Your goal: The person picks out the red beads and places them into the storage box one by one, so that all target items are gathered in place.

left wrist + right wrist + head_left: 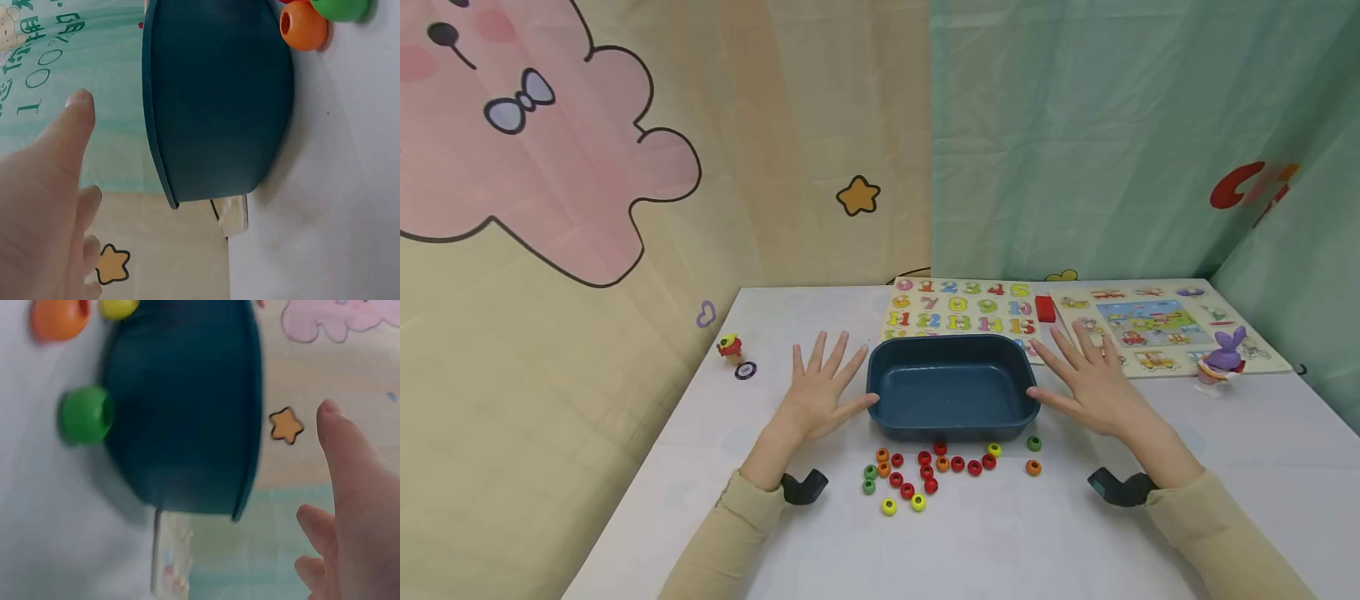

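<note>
A dark blue plastic basin [951, 388] stands in the middle of the white table, its inside bare. My left hand [818, 400] is beside its left end, fingers spread and straight, holding nothing. Likewise spread, my right hand [1096, 390] is at the right end and grips nothing. Both wrist views show a gap between thumb and basin wall. In front of the basin lie several loose beads: red beads [974, 467], orange beads [943, 463], yellow beads [918, 502] and green beads [870, 472]. A green bead [86, 415] sits close to the basin in the right wrist view.
Behind the basin lie a number puzzle board [958, 307] and a picture puzzle board [1157, 360], with a red block [1045, 308] between them. A purple toy figure [1225, 354] is at right. A small toy [730, 348] and a dark ring [746, 370] are at left.
</note>
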`<state>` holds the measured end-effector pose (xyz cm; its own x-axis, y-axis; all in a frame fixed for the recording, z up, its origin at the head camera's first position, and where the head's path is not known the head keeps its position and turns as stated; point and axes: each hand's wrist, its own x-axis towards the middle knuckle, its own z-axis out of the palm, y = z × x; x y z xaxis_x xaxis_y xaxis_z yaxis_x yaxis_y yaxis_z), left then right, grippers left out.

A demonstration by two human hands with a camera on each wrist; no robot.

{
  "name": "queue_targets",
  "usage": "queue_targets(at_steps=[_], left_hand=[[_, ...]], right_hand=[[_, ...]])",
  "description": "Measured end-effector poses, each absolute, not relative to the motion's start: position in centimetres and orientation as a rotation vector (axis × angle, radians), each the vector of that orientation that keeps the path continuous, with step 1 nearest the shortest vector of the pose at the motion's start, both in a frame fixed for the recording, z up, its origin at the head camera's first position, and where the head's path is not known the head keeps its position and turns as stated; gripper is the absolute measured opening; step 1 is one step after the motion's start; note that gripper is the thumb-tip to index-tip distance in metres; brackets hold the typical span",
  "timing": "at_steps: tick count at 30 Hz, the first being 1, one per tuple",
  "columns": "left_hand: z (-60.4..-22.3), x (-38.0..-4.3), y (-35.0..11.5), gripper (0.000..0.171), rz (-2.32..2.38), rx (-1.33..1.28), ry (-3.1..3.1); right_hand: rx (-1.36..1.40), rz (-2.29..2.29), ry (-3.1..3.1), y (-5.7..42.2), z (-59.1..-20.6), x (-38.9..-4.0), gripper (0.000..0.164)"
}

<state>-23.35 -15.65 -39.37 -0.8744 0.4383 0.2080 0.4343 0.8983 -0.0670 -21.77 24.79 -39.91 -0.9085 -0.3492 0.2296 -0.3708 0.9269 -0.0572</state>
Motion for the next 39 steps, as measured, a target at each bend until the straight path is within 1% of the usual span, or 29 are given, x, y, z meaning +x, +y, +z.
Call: queue_targets(at_steps=[4,9,14,17,21,27,31,34,39], left_hand=[[-39.0,-22.9,-15.2,0.078,-0.161,-0.751,-2.803],[-39.1,-22.4,-14.5,0.073,-0.671,-0.829,-2.680],[-40.3,-21.9,-14.0,0.063,-1.318,-0.738,-2.548],[-41.4,-21.8,-14.0,0.056,-1.641,-0.697,-2.454],[-43.3,-21.9,-14.2,0.050,-1.960,-0.690,-2.359],[-45.1,-22.3,-14.2,0.045,-2.164,-0.693,-2.319],[-45.5,-22.3,-14.2,0.049,-2.164,-0.692,-2.363],[-45.4,-22.2,-14.2,0.053,-2.139,-0.692,-2.419],[-44.4,-21.5,-14.0,0.054,-2.149,-0.698,-2.422]], right_hand=[[0.598,0.397,-2.877,23.9,-38.3,-20.7,0.070],[0.711,0.723,-2.710,22.3,-36.8,-18.5,0.059],[0.978,1.073,-2.438,20.9,-37.8,-17.1,0.046],[1.109,1.294,-2.421,20.2,-38.7,-16.7,0.039],[1.146,1.453,-2.553,19.2,-39.4,-15.8,0.028],[1.116,1.539,-2.635,18.2,-40.3,-15.1,0.025],[1.126,1.526,-2.614,17.9,-41.3,-15.2,0.026],[1.108,1.494,-2.598,17.8,-41.9,-15.2,0.026],[1.050,1.440,-2.606,17.8,-42.3,-15.1,0.026]])
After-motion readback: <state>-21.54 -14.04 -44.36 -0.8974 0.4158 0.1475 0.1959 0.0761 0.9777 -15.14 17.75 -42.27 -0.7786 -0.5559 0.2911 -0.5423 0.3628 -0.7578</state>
